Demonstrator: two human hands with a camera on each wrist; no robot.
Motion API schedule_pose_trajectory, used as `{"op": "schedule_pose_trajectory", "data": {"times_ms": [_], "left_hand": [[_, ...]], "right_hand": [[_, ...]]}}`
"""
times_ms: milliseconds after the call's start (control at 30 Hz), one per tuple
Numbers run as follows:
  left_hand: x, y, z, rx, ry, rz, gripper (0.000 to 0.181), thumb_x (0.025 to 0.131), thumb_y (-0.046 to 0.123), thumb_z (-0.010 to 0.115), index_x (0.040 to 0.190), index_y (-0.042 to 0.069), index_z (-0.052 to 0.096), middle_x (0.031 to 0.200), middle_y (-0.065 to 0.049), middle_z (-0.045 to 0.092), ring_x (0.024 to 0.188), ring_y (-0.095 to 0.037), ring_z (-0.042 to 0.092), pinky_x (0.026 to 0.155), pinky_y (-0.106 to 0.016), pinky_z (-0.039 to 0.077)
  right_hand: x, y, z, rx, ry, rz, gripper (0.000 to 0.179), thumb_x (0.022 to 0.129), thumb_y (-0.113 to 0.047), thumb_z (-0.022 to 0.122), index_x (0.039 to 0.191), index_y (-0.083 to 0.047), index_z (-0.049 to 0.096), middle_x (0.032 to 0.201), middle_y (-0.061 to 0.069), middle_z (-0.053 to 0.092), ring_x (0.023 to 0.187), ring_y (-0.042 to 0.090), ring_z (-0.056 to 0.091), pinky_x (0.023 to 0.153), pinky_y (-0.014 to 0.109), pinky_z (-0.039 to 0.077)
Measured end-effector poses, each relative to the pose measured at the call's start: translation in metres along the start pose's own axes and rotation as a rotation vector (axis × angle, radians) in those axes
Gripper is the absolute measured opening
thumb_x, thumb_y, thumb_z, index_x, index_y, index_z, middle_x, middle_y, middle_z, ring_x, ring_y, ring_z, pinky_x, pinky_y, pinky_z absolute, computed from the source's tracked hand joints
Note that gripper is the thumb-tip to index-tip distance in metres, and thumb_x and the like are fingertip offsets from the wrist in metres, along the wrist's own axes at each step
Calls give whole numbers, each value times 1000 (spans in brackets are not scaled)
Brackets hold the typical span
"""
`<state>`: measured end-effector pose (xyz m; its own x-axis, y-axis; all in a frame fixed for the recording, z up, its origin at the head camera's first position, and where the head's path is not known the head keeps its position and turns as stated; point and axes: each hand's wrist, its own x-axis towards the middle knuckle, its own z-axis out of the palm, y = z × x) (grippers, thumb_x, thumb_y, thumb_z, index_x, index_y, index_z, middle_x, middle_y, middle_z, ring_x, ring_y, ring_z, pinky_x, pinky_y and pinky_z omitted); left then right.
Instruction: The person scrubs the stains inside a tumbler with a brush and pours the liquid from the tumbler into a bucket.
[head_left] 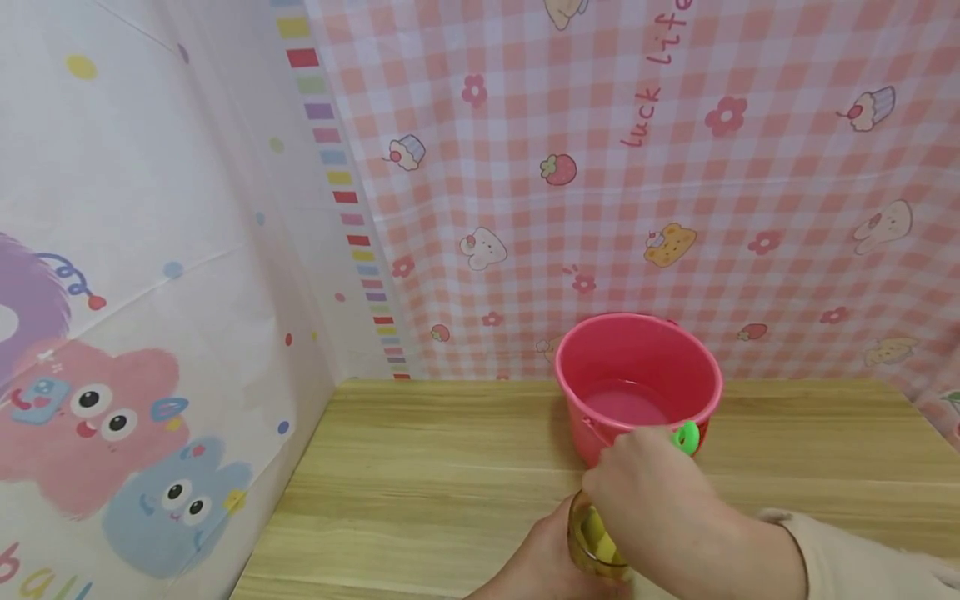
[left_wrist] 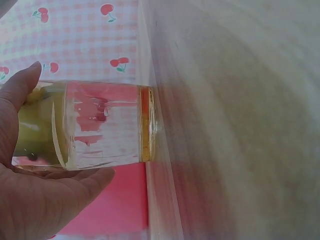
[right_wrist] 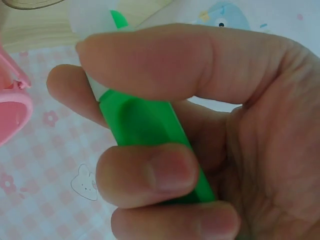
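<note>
My left hand (head_left: 542,552) grips a clear amber-tinted glass (left_wrist: 107,125), thumb on one side and fingers on the other. The glass stands upright, its base at the tabletop. Inside its upper part sits a yellow-green piece (left_wrist: 42,125), with a dark spot at one end; its kind is unclear. Over the rim, my right hand (head_left: 667,517) holds a tool by its green handle (right_wrist: 147,125), with thumb and curled fingers around it. The handle's looped end (head_left: 686,437) points toward the bucket. The tool's front part is whitish and blurred, and its kind cannot be told.
Just behind the hands, a pink bucket (head_left: 585,408) stands on the wooden table (head_left: 420,467). A pink checked cloth (head_left: 510,200) hangs behind the table. At the left is a white cloth (head_left: 187,275) with cartoon prints.
</note>
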<state>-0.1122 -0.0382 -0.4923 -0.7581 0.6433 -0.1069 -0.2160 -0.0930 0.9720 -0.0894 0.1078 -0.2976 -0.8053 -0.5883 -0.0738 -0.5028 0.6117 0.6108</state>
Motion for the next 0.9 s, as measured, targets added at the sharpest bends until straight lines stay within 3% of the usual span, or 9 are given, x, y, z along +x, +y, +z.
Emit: {"op": "schedule_pose_trajectory", "data": {"times_ms": [233, 333, 467, 567, 767, 900], "left_hand": [[0, -1, -1, -25, 5, -35, 73, 80, 9, 89, 140, 31, 53, 126, -2, 70, 111, -21, 67, 98, -30, 54], [1, -2, -1, 27, 10, -2, 74, 79, 8, 89, 140, 32, 53, 125, 0, 70, 110, -19, 68, 99, -29, 54], [1, -2, -2, 7, -8, 15, 73, 81, 8, 87, 141, 31, 53, 129, -2, 69, 114, -20, 66, 101, -30, 53], [1, 0, -2, -28, -18, -7, 72, 82, 8, 88, 142, 31, 54, 132, -2, 68, 116, -20, 65, 101, -30, 52], [-1, 2, -1, -77, -29, -59, 75, 82, 13, 90, 144, 32, 53, 136, -2, 65, 121, -21, 61, 102, -31, 52], [0, 2, -1, -19, -14, -48, 76, 81, 17, 92, 144, 35, 53, 137, 2, 65, 122, -20, 61, 102, -30, 51]], "right_hand": [[7, 1, -3, 15, 32, -6, 42, 79, -32, 85, 61, -9, 54, 49, -1, 40, 44, 16, 38, 45, 25, 39], [8, 1, -4, 4, 42, -1, 41, 80, -31, 82, 60, -10, 53, 48, -1, 39, 44, 15, 39, 45, 25, 39], [9, 2, -5, -9, 52, 5, 40, 81, -29, 79, 60, -10, 51, 48, -1, 38, 44, 14, 38, 45, 25, 39], [12, 4, -5, -13, 41, 5, 39, 80, -31, 81, 62, -9, 54, 49, 0, 40, 44, 16, 40, 45, 27, 43], [13, 11, -1, 42, 12, 30, 31, 79, -26, 79, 64, -10, 57, 51, 0, 42, 46, 20, 45, 46, 32, 52], [13, 18, 4, 116, 0, 55, 26, 77, -20, 78, 65, -11, 57, 51, -1, 42, 46, 21, 43, 44, 30, 48]]}}
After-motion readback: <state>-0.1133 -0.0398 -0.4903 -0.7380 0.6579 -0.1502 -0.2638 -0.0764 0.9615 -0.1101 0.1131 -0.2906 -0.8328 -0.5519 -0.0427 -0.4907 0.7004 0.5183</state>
